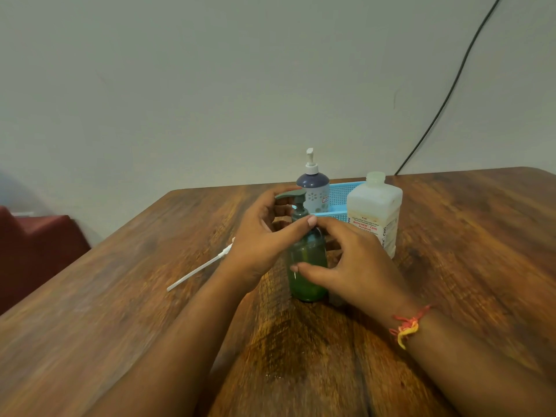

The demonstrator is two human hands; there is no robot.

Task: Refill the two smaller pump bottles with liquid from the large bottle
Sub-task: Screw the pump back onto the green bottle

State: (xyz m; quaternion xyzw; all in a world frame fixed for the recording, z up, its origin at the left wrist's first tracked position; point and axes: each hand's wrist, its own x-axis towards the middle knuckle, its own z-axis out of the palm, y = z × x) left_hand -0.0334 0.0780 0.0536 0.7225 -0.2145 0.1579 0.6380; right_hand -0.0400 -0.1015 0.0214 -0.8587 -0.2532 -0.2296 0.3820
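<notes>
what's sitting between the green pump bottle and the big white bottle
In the head view, the right hand fills that gap, fingers at the green pump bottle; the big white bottle stands behind.

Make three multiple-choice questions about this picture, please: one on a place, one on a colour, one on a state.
1. Where does the loose white pump tube lie?
A. In the basket
B. On the table, beside the left hand
C. Inside the large bottle

2. What colour is the basket?
A. Blue
B. Red
C. Black

3. How is the neck of the large bottle?
A. Closed by a pump
B. Closed by a cap
C. Open, nothing on it

Answers:
1 B: the tube rests on the wooden table by the left hand.
2 A: its mesh wall is light blue.
3 C: the bare threaded neck shows.
</notes>
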